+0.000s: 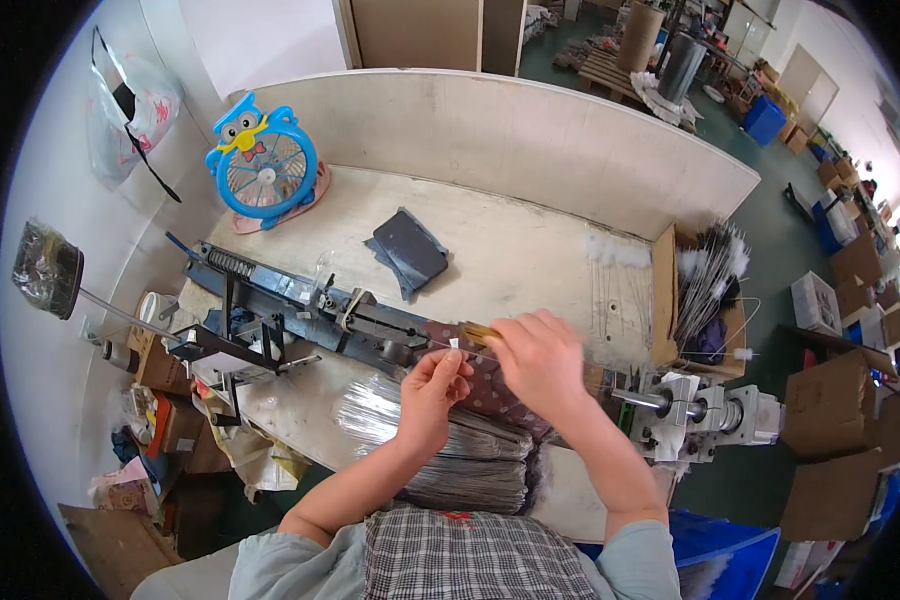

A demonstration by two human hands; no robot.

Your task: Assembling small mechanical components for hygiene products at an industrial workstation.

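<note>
My left hand (436, 392) is closed in a pinch at the middle of the bench. A small white piece (454, 343) shows at its fingertips, with what looks like a thin wire beside it. Just to the right, my right hand (542, 362) is closed around a yellowish-brown tool (478, 331), whose kind I cannot make out. Both hands work close together over a dark spotted cloth (495, 392). A long dark metal bench fixture (315, 312) with a spring ends beside my left hand. Below my hands lie thick bundles of thin metal wires (470, 468).
A blue owl-shaped fan (266, 172) stands at the far left. Behind my hands lies a dark flat object (410, 250). A cardboard box of white-tipped wires (710, 290) is at the right, above a metal machine with a shaft (710, 410). A low partition (490, 130) borders the bench.
</note>
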